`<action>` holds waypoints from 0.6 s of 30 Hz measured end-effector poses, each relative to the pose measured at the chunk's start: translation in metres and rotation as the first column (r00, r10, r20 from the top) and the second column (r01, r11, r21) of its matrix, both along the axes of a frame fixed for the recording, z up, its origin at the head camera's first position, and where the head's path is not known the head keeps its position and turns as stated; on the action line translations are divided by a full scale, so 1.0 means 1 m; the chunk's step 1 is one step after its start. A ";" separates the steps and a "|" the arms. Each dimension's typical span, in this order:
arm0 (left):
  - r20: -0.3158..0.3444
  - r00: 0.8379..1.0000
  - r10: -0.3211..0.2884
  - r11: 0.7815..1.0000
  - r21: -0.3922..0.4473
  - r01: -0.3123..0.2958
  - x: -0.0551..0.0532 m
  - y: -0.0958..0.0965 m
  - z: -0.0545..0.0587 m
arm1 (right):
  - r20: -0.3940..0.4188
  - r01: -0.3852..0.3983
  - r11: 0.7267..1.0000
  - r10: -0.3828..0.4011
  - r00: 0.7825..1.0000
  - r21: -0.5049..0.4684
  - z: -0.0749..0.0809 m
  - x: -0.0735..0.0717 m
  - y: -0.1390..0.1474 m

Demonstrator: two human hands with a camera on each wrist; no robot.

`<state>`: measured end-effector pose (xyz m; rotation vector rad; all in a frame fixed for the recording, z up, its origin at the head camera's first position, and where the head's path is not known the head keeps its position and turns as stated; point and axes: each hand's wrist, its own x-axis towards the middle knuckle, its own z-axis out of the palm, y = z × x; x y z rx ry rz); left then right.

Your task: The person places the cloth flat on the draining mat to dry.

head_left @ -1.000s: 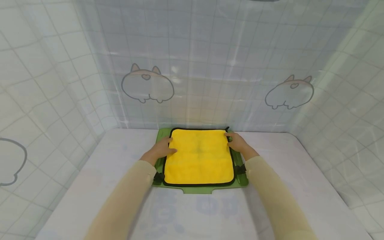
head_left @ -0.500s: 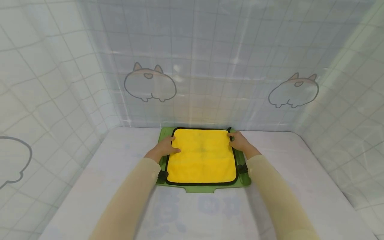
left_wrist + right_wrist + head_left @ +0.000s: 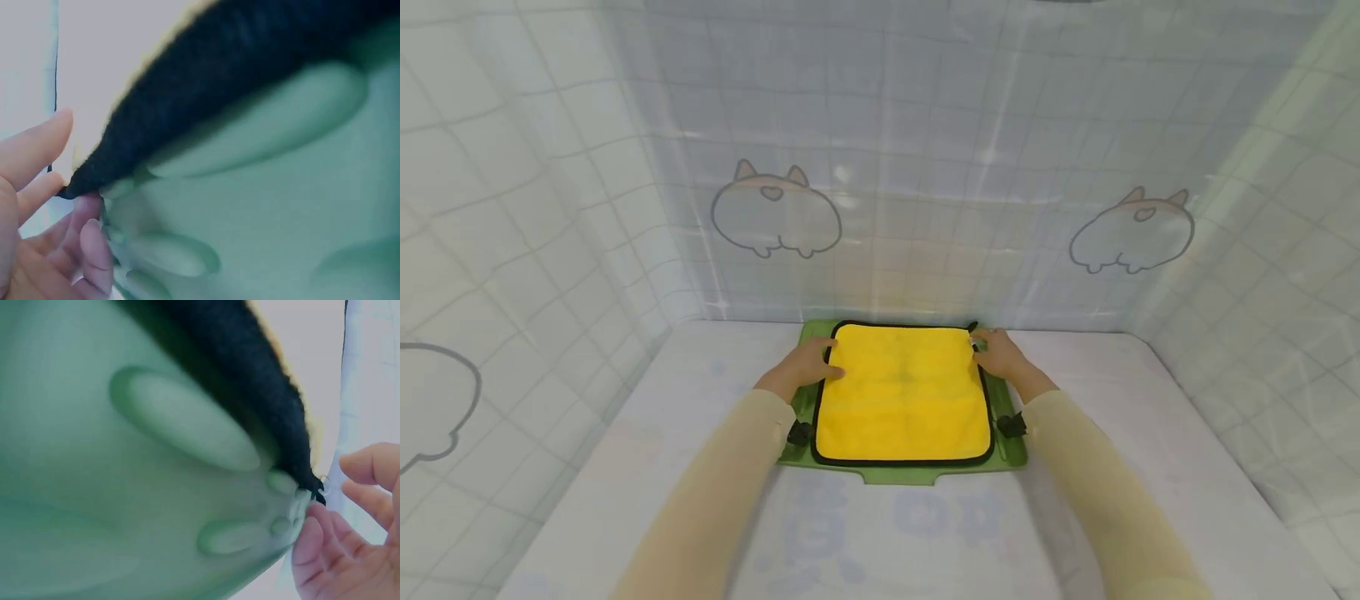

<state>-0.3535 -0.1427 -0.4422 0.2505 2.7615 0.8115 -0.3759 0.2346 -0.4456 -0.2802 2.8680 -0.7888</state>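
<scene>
A yellow cloth (image 3: 902, 400) with black edging lies flat over a green tray (image 3: 895, 475) on the table. At its left edge is my left hand (image 3: 797, 367), thumb and index finger over the border. In the left wrist view, the black edging (image 3: 162, 100) runs between my index finger and the curled fingers below it. My right hand (image 3: 1000, 354) is beside the upper right edge. In the right wrist view, its thumb and index finger stand apart from the cloth corner, while the lower fingers (image 3: 312, 531) bend loosely by the tray's rim.
A white covered table (image 3: 865, 550) spreads around the tray. Gridded sheets (image 3: 917, 150) with animal outlines hang behind and at both sides. Small black pieces show at the left cuff (image 3: 801, 433) and right cuff (image 3: 1012, 426).
My left hand has drawn back slightly to the left at the cloth's edge. The gap between my right thumb and index finger looks wider. Cloth and tray look nearly unmoved.
</scene>
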 end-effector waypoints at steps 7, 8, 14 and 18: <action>-0.207 0.977 0.046 0.986 -0.149 -0.078 -0.001 0.015 0.013 | -0.111 0.027 0.999 -0.029 0.993 -0.023 0.002 -0.002 -0.012; -0.222 0.974 0.041 0.983 -0.166 -0.079 -0.002 0.018 0.014 | -0.126 0.024 1.000 -0.024 0.992 -0.007 0.002 -0.002 -0.015; -0.165 0.986 -0.031 0.983 -0.183 0.000 -0.005 0.033 0.013 | -0.134 -0.038 0.981 0.064 0.989 0.191 0.001 -0.006 -0.033; -0.082 0.995 -0.056 0.984 -0.172 0.041 -0.005 0.033 0.006 | -0.030 -0.097 0.969 0.107 0.994 0.228 -0.003 -0.007 -0.042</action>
